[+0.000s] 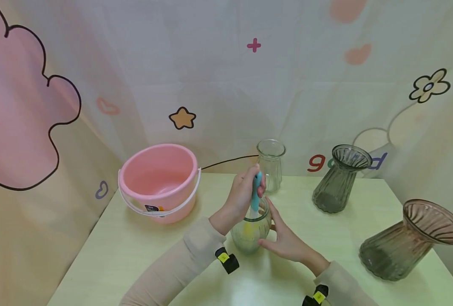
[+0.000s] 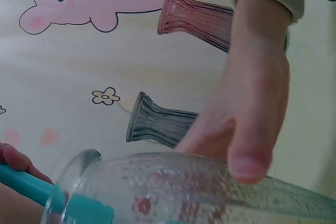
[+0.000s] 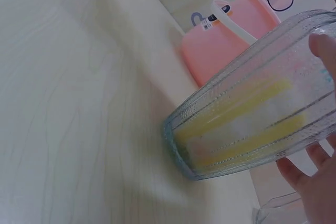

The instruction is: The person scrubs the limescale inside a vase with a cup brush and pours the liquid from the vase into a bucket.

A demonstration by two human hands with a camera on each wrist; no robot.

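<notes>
My left hand (image 1: 237, 199) grips the teal handle (image 1: 255, 193) of a cleaning brush, upright above a clear ribbed glass vase (image 1: 245, 245). The brush's yellow and white head (image 3: 252, 114) shows through the glass, deep inside the vase. With fingers and thumb spread round its side, my right hand (image 1: 287, 243) holds the vase. In the right wrist view the vase's base is right at the tabletop. The left wrist view shows the right thumb pressed against the glass, which is speckled with droplets.
A pink bucket (image 1: 190, 178) with a white handle stands at the left. Behind my hands is another clear glass vase (image 1: 271, 168). To the right are a grey vase (image 1: 335, 187) and a brownish-pink vase (image 1: 398, 242) on the pale table (image 1: 108, 263). A printed curtain hangs behind.
</notes>
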